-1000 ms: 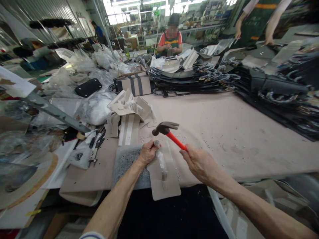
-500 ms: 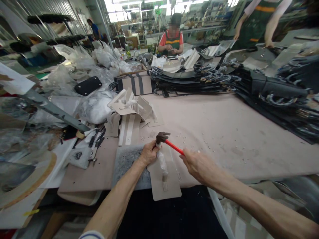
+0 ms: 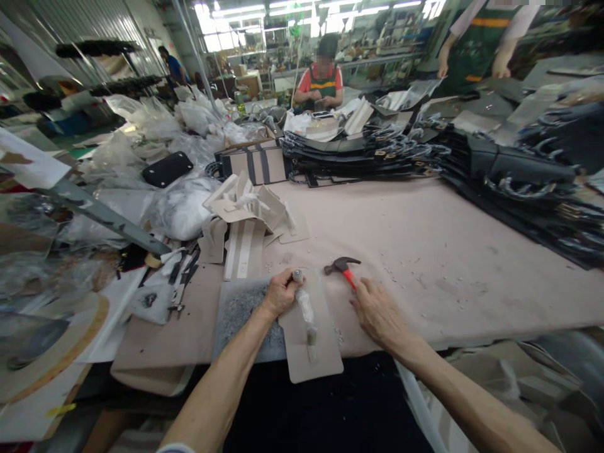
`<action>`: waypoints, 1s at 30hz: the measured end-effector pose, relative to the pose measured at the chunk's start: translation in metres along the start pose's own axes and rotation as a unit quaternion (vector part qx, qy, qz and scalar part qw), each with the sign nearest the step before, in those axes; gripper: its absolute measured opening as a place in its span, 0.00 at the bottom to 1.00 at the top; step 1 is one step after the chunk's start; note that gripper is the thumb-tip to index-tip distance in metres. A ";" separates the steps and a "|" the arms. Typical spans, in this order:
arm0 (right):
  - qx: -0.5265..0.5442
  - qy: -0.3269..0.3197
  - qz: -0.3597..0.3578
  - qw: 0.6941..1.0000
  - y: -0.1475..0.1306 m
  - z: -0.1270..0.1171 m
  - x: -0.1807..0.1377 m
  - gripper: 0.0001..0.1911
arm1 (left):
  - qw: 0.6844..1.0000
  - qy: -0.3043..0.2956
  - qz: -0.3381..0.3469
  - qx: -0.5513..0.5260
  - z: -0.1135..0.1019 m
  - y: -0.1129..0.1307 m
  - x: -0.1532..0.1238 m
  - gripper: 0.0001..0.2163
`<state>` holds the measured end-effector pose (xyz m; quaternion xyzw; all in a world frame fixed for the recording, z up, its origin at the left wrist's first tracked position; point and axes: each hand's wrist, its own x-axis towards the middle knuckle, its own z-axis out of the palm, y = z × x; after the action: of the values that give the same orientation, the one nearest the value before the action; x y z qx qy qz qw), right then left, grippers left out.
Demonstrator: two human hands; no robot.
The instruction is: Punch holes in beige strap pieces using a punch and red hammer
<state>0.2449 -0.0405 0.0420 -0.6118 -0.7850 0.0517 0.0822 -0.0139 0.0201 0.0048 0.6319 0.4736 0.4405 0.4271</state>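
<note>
My left hand is closed around a short metal punch, held upright with its round top showing. Under it lies a beige panel with a plastic-wrapped handle along its middle; its near end juts past the table edge. A dark, speckled slab sits beneath and to the left of the panel. To the right, my right hand is around the red handle of a claw hammer. The hammer head is low over the table, apart from the punch; whether it touches the cloth I cannot tell.
Beige pieces are heaped beyond the slab. Stacked black bag panels line the table's far side, with more at right. Plastic bags and a metal post stand left. A co-worker sits across.
The hammer has come off the top of the punch and moved right, down beside the panel, with my right hand. My left hand and the punch stay in place.
</note>
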 end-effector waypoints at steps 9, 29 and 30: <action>-0.045 -0.028 -0.351 0.935 -0.096 -0.013 0.018 0.07 | 0.981 0.135 -0.072 -0.114 0.006 0.005 0.008 0.12; 0.072 -0.020 -0.001 0.997 -0.112 0.006 0.009 0.14 | 0.977 0.115 -0.068 -0.166 0.023 0.018 0.002 0.11; 0.078 -0.028 0.009 0.996 -0.113 0.007 0.010 0.14 | 0.977 0.109 -0.072 -0.167 0.023 0.017 0.003 0.11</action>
<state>0.1336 -0.0584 0.0563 -0.6090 -0.7749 0.1310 0.1072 0.0121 0.0171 0.0161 0.4641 0.4811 0.5479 0.5030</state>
